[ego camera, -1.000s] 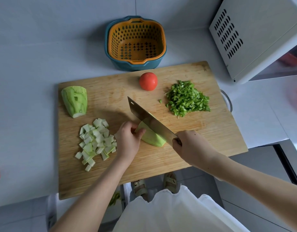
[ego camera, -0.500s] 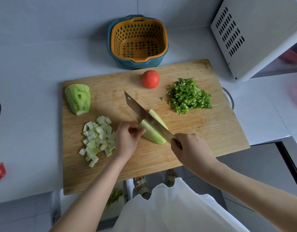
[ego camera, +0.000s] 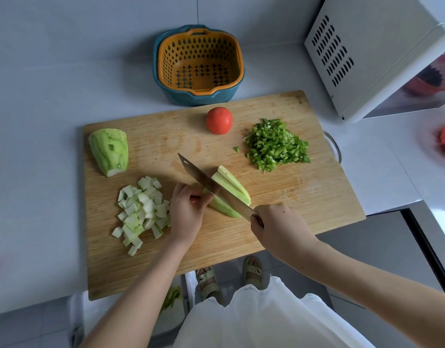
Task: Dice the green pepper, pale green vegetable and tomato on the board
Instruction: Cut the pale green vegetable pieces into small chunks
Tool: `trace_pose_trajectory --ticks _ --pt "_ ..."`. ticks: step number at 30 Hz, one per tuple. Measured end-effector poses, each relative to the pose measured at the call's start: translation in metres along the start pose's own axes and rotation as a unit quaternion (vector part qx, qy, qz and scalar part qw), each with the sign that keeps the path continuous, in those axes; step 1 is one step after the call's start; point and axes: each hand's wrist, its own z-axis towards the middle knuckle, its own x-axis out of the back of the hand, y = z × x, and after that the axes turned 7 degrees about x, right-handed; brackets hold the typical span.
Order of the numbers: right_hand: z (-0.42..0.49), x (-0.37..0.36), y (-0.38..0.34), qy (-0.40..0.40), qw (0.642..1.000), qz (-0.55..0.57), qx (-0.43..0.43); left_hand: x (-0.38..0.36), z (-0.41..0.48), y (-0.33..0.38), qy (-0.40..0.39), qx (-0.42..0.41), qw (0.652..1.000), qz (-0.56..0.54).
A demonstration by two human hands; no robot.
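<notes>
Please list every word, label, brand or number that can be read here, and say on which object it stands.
No text can be read.
Cutting board: a small dark mark near its far right corner, too small to read.

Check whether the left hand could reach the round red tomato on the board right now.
Probably not directly: the left hand holds the pale green vegetable strips, and the steel cleaver lies slanted between it and the round red tomato.
</notes>
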Motion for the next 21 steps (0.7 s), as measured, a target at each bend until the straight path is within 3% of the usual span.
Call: trace_pose_trajectory --ticks 7,13,18,21 --pt "0.023 -0.009 -0.002 -0.017 1.000 0.014 -0.011 -0.004 0.000 0.000 0.014 0.007 1.000 -0.003" --pt "0.022 -0.032 0.004 0.025 0.998 0.064 0.003 -0.005 0.000 0.002 0.020 0.030 0.999 0.016" --pt "0.005 -0.010 0.004 0.057 0.993 0.098 0.023 -0.001 -0.004 0.003 0.010 -0.003 0.999 0.041" --pt "-0.009 0.011 0.013 0.074 0.983 0.166 0.011 -0.003 -0.010 0.015 0.038 0.032 0.996 0.072"
